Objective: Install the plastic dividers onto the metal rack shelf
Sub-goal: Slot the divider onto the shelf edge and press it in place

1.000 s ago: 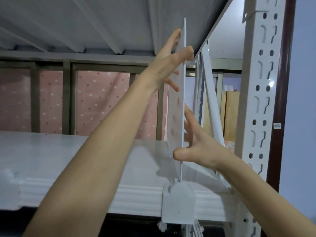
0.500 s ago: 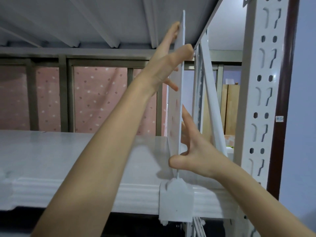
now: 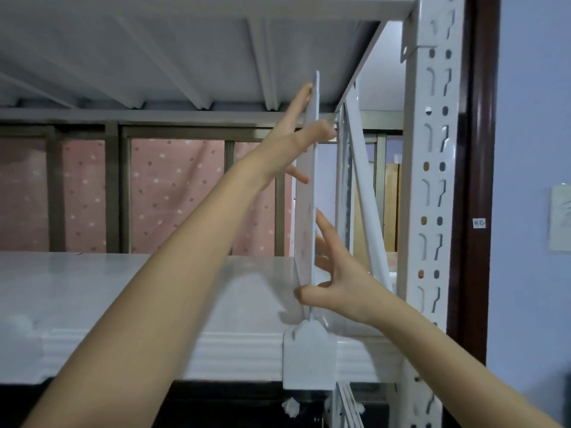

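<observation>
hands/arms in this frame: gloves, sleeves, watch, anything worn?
Nothing worn that shows. The left hand and right hand are bare, with no gloves, rings or tape visible. Both forearms are bare from the wrist to the frame edge: no sleeve, watch or bracelet in view. Nails look short and unpainted, though the picture is soft.

Left arm raised, stretched forward and up from lower left. Left hand [image 3: 296, 134] held high, fingers extended upward on far side of upright divider [image 3: 309, 211], thumb laid across near edge; divider pinched between thumb and fingers. Little finger spread lower, pointing right. Right arm reached from lower right, forearm angled up-left. Right hand [image 3: 340, 285] held lower, thumb pointed left across divider near edge, fingers straight and spread upward behind it. Both wrists bare.
</observation>
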A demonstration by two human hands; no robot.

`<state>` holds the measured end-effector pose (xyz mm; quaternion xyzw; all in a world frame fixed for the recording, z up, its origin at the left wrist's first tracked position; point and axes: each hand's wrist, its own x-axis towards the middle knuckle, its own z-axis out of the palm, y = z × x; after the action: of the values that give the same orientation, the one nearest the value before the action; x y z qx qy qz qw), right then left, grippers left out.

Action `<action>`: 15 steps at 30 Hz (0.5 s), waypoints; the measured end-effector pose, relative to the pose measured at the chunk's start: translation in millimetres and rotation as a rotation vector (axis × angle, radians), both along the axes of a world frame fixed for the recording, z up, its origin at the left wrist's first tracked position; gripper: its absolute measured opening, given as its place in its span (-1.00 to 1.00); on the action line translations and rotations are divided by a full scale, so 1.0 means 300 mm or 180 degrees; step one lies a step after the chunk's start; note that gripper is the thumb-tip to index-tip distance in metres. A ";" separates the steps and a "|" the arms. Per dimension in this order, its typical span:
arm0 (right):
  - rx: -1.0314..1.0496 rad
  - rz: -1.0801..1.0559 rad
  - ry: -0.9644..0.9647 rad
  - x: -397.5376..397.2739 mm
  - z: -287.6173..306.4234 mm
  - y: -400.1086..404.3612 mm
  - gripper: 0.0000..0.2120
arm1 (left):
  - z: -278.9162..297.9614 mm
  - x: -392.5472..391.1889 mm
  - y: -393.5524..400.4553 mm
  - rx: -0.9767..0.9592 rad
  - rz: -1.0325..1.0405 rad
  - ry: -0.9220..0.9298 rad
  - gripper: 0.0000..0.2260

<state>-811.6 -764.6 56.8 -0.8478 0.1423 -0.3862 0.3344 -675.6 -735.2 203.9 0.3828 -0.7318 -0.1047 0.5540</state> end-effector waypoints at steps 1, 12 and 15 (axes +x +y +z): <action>-0.0002 -0.0034 0.0029 -0.004 -0.001 0.007 0.04 | 0.000 0.000 0.008 0.0041 -0.0008 0.0010 -0.26; -0.0623 -0.0467 0.0563 -0.085 -0.098 0.073 -0.10 | -0.236 0.031 0.058 0.0236 0.0050 -0.0249 -0.29; -0.1605 -0.1105 0.1221 -0.139 -0.145 0.099 -0.15 | -0.415 0.046 0.119 0.0606 0.0178 -0.0704 -0.18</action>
<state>-853.3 -734.8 13.2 -0.9239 0.2445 -0.2941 0.0114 -661.9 -699.5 79.2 0.4630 -0.7642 -0.1153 0.4339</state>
